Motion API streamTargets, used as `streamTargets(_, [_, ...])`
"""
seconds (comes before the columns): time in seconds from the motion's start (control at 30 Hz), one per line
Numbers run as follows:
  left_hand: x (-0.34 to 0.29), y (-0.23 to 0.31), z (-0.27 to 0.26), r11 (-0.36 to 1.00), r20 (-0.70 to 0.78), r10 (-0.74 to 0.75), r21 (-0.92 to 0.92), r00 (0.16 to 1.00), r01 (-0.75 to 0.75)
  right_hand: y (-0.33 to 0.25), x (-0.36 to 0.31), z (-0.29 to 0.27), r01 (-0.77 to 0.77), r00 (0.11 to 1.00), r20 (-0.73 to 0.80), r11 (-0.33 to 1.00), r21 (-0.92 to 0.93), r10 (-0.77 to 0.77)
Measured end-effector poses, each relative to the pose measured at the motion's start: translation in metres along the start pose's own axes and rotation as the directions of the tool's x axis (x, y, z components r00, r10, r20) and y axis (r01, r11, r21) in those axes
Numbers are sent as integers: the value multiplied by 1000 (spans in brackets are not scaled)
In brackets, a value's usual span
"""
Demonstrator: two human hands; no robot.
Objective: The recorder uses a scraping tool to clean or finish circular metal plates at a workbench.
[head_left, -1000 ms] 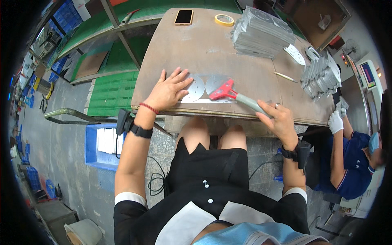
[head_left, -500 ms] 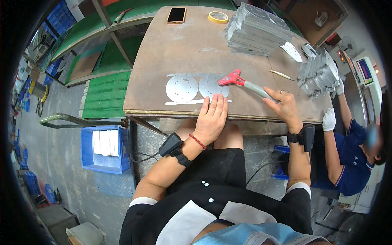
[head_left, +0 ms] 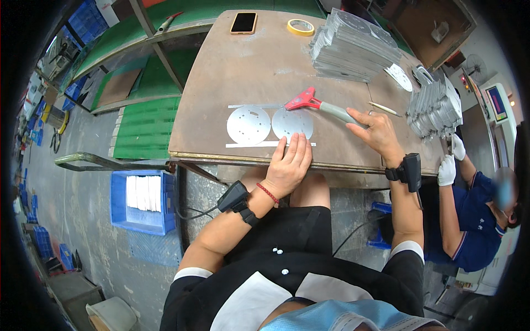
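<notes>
Two silvery round metal plates with small holes lie side by side on the table: the left plate (head_left: 248, 126) and the right plate (head_left: 284, 124). A narrow metal strip (head_left: 243, 145) runs along their near edge, and another strip (head_left: 248, 106) along the far edge. My left hand (head_left: 288, 171) lies flat, fingers stretched over the right plate's near edge and the near strip. My right hand (head_left: 376, 132) is closed around the grey handle of a scraper (head_left: 302, 99). The scraper's red head reaches the right plate's far edge and the far strip.
Stacked metal sheets (head_left: 353, 47) and a bundle of metal plates (head_left: 435, 110) stand on the right. A tape roll (head_left: 300, 27), phone (head_left: 243, 23) and pen-like stick (head_left: 385, 108) lie on the table (head_left: 210, 77). A gloved co-worker (head_left: 472, 220) is at right; a blue crate (head_left: 142, 223) stands lower left.
The scraper's head has moved left and away from me, to the right plate's far edge. My left hand stays on the plate. The co-worker's gloved hands have shifted closer together.
</notes>
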State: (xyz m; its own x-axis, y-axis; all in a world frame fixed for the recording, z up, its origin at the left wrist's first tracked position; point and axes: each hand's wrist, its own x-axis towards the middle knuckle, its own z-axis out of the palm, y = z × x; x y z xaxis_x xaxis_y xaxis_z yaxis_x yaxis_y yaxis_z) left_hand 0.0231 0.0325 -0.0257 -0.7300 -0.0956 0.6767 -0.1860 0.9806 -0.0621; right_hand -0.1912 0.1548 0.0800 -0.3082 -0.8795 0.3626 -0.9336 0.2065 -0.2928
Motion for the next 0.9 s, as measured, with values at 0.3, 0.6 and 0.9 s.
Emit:
streamTargets(0.3, [1,0,-1,999,-21,0,33,1000,1,-20,6,-2,35,996,76,999,6,-35])
streamTargets(0.6, [-1,1,4,999,-49,-2,32,999,4,-31,7,-9,46,995,87,998,-35,-43])
streamTargets(0.9, [-4,-3,7,999,-53,3,32,999,-1,-49,39,16,184,979,109,979,-84,-175])
